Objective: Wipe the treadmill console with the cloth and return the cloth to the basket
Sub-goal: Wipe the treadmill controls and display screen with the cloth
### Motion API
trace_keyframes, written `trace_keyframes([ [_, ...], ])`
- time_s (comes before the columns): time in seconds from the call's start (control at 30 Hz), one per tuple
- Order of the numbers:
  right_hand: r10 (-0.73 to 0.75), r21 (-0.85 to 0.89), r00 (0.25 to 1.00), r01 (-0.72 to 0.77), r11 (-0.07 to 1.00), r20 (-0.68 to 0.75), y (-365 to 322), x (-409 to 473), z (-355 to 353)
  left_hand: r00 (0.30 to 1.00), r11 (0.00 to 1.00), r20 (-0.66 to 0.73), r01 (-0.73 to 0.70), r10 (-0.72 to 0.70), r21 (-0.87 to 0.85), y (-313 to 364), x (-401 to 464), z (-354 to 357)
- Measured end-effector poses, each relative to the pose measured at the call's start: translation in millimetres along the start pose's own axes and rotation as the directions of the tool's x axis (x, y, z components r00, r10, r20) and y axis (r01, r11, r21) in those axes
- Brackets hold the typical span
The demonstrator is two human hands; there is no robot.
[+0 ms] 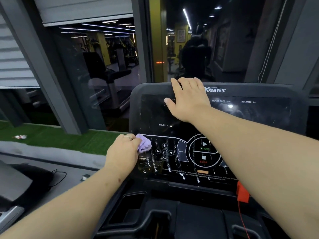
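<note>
The black treadmill console [250,118] fills the right half of the view, with wet streaks running down its lower button panel. My left hand [123,152] grips a bunched purple cloth [144,143] and presses it against the console's lower left area, beside the volume buttons. My right hand [187,99] lies on the top edge of the console, fingers hooked over the rim and thumb spread on the dark screen. No basket is in view.
A red safety clip [242,193] with a red cord hangs at the console's lower right. Black tray pockets [133,204] sit below the console. A glass wall [103,75] stands behind it. Green turf [60,137] and a grey ledge lie to the left.
</note>
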State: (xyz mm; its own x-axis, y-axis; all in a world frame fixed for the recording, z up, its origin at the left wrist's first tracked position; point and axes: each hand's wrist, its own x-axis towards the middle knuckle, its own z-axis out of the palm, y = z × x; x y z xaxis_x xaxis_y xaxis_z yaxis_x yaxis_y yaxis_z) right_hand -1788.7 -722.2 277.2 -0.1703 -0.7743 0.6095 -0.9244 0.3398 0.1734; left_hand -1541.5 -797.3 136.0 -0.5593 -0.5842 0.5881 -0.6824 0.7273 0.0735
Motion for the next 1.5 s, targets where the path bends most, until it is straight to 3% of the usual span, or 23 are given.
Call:
trace_keyframes([
  [0.17,0.006,-0.007,1.0,-0.006,1.0,0.004,-1.0,-0.3,0.9,0.998,0.999,-0.041,0.052,-0.052,-0.006,5.7,42.7,-10.9],
  [0.37,-0.007,0.017,1.0,0.007,1.0,0.017,0.8,0.1,-1.8,0.999,0.998,0.05,0.023,-0.02,-0.062,14.9,-35.4,13.7],
  [0.47,-0.006,0.017,1.0,0.006,1.0,0.017,0.2,0.4,-1.7,0.996,0.997,0.087,-0.001,0.008,-0.079,9.8,-28.5,10.5],
  [0.6,0.005,0.005,1.0,-0.005,1.0,0.01,-1.3,0.3,-0.9,0.998,0.998,-0.062,0.003,-0.007,-0.055,10.7,39.5,-4.7],
  [0.7,0.003,0.008,1.0,-0.003,1.0,0.009,-1.7,-0.4,0.5,0.992,0.991,-0.107,0.045,-0.06,-0.13,33.5,31.4,1.2],
  [0.87,-0.002,0.014,1.0,0.002,1.0,-0.01,-1.0,0.0,1.0,0.996,0.984,0.006,-0.085,0.087,-0.156,37.5,9.4,9.7],
  [1.0,0.0,0.014,1.0,0.0,1.0,-0.025,-0.1,-0.5,1.0,0.988,0.985,-0.124,0.069,-0.089,-0.16,19.4,42.7,0.2],
  [1.03,-0.001,0.014,1.0,0.001,1.0,-0.023,-0.5,-0.6,1.2,0.989,0.981,-0.124,0.058,-0.082,-0.187,24.3,37.0,0.9],
  [1.13,-0.005,0.011,1.0,0.005,1.0,-0.021,-1.1,-1.3,1.6,0.989,0.974,0.003,-0.147,0.149,-0.175,44.4,-2.6,13.5],
  [1.2,-0.006,0.018,1.0,0.007,1.0,-0.029,-1.0,-1.6,0.8,0.974,0.965,0.034,-0.217,0.224,-0.146,41.5,-6.9,9.1],
  [1.37,-0.01,0.016,1.0,0.011,1.0,-0.023,0.5,-1.3,1.6,0.993,0.998,-0.115,-0.011,0.004,-0.056,12.9,72.0,-22.3],
  [1.5,-0.006,0.019,0.999,0.007,1.0,-0.031,0.4,-1.5,3.1,0.99,0.996,-0.138,-0.015,0.002,-0.092,17.2,71.9,-28.9],
])
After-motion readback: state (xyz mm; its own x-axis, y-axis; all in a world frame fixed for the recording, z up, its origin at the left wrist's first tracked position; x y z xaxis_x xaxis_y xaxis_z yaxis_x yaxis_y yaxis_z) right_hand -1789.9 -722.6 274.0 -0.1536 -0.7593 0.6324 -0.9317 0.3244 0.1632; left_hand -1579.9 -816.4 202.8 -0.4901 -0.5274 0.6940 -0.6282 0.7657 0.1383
